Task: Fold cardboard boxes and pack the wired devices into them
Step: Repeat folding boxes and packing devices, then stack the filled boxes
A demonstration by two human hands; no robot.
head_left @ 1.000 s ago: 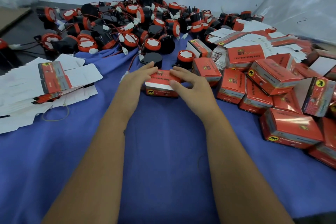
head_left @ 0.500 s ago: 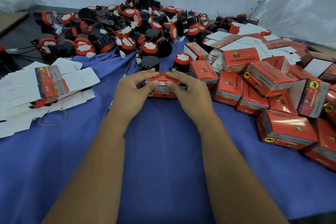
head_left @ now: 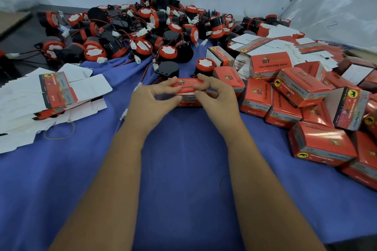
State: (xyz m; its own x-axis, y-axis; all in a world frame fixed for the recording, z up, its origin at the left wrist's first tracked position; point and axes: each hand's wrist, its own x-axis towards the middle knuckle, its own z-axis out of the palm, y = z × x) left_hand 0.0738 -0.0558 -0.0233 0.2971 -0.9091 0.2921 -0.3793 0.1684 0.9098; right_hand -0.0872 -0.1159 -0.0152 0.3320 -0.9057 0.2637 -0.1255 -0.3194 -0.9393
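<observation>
A small red cardboard box [head_left: 188, 92] sits on the blue cloth in the middle of the view. My left hand [head_left: 152, 101] pinches its left end, thumb and fingers curled round the top flap. My right hand [head_left: 217, 98] pinches its right end the same way. A white flap edge shows between my thumbs. Behind the box lies a big heap of black and red wired devices [head_left: 142, 32] with white plugs. A stack of flat unfolded boxes [head_left: 51, 96] lies at the left.
Several folded red boxes [head_left: 306, 108] are piled at the right, reaching toward the table's near edge. More flat box blanks [head_left: 285, 45] lie at the back right. A yellow rubber band [head_left: 61, 132] lies by the left stack. Blue cloth [head_left: 183, 169] covers the near table.
The box's top flap has come down from open to nearly closed. My fingers have shifted from the flap's top to pinching both ends of the box.
</observation>
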